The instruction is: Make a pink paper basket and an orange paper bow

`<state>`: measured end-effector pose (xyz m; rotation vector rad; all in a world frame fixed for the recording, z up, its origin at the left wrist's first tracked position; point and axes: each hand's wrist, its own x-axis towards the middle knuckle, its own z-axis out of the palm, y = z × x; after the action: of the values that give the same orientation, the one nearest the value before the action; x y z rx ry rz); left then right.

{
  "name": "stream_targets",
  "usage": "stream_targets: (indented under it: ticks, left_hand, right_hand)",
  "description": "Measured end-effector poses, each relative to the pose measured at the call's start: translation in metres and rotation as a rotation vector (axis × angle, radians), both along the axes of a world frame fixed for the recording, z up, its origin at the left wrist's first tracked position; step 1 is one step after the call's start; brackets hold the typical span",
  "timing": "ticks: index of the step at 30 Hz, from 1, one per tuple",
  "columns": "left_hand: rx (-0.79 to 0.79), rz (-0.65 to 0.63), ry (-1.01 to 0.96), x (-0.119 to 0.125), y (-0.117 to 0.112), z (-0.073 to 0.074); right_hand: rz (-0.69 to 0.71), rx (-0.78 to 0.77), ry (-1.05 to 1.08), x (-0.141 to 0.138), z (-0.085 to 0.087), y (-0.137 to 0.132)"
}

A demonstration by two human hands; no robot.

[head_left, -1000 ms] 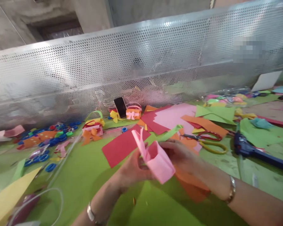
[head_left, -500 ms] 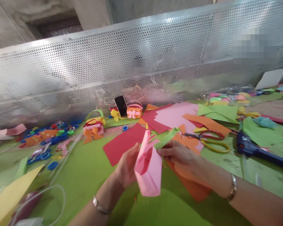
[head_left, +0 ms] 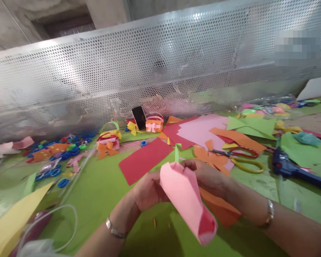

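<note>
pink paper fold held in both hands

left hand and right hand both close their fingers on the pink paper piece, lifted above the green sheet; a green strip stands up behind it

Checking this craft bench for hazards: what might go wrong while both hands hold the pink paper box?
The left hand and right hand pinch the pink paper box at one end, so its folds may crush. The scissors lie beyond the right hand, blades toward it; a reach might nick it.
</note>
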<state>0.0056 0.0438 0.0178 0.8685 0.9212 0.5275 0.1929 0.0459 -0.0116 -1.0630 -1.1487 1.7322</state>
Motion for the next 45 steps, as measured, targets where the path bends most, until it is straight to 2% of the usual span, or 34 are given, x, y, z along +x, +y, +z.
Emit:
stream_targets:
  ticks: [4,7,9,12,15,17,20,25,29,34,36,41,43,45]
  left_hand:
    - [0.332,0.053,0.437,-0.004,0.005,0.002]
    - [0.491,0.185,0.601,-0.008,0.009,0.003]
    - [0.617,0.286,0.666,-0.009,0.009,0.005]
    - [0.808,0.326,0.643,-0.006,0.001,0.010]
    - [0.959,0.217,0.476,0.000,-0.008,0.012]
    - [0.918,0.169,0.376,0.002,-0.012,0.013]
    - [0.857,0.157,0.353,0.002,-0.014,0.015]
    - [0.987,0.139,0.429,0.004,-0.013,0.017]
    - [1.223,0.173,0.469,0.006,-0.018,0.012]
    - [1.626,0.114,0.510,0.002,-0.022,0.007]
    - [1.633,0.103,0.562,0.001,-0.023,0.008]
    - [1.507,0.006,0.679,0.000,-0.027,0.014]
    - [1.337,-0.020,0.658,0.002,-0.028,0.016]
    - [1.081,0.001,0.594,0.004,-0.028,0.019]
  right_hand:
    - [-0.159,-0.028,-0.111,0.013,-0.008,0.015]
    - [-0.243,-0.015,-0.151,0.022,-0.008,0.023]
    - [-0.245,0.035,-0.144,0.021,-0.002,0.021]
    - [-0.159,0.117,-0.110,0.008,0.010,0.006]
    - [-0.029,0.137,-0.075,-0.007,0.019,-0.012]
    - [0.045,0.121,-0.054,-0.011,0.022,-0.019]
    - [0.098,0.104,-0.014,-0.011,0.021,-0.020]
    - [0.130,0.069,0.076,-0.009,0.017,-0.018]
    - [0.140,0.017,0.117,-0.007,0.013,-0.017]
    - [0.156,-0.046,0.090,-0.002,0.012,-0.013]
    - [0.141,-0.052,0.091,-0.003,0.013,-0.013]
    - [0.144,-0.018,0.053,-0.008,0.013,-0.017]
    - [0.162,-0.013,0.032,-0.008,0.013,-0.017]
    - [0.167,-0.002,0.015,-0.007,0.014,-0.017]
